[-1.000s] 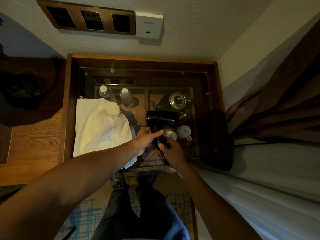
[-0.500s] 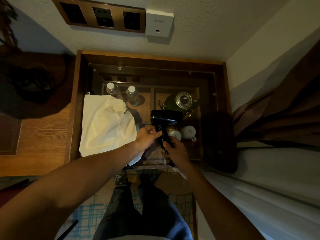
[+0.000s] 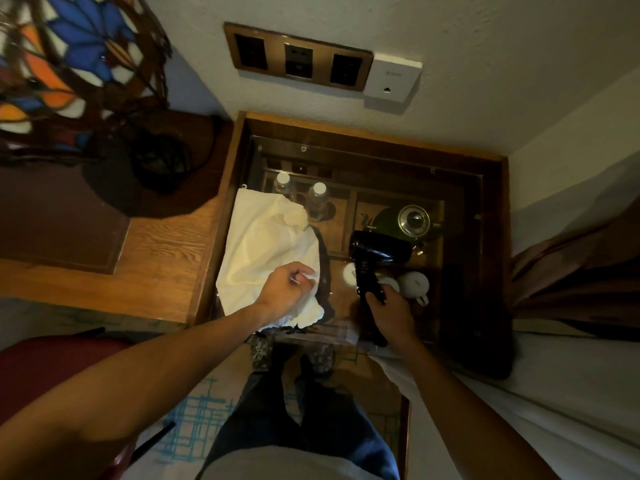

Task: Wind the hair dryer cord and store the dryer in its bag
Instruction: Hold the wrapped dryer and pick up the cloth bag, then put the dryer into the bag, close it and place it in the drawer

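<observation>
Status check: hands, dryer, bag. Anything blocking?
Right hand grips hair dryer by the handle, held above glass top. Left hand pinches white bag, which lies flat. Dryer not bagged yet. Nothing between dryer and bag.

Small dark print on white bag (image 3: 266,247), too blurred to read; nothing else legible

open strip: glass table (image 3: 332,268) lying bare between white bag (image 3: 266,258) and hair dryer (image 3: 377,252)
obstacles: bottles (image 3: 317,199), kettle (image 3: 405,221), cups (image 3: 414,284) sitting below the glass
</observation>
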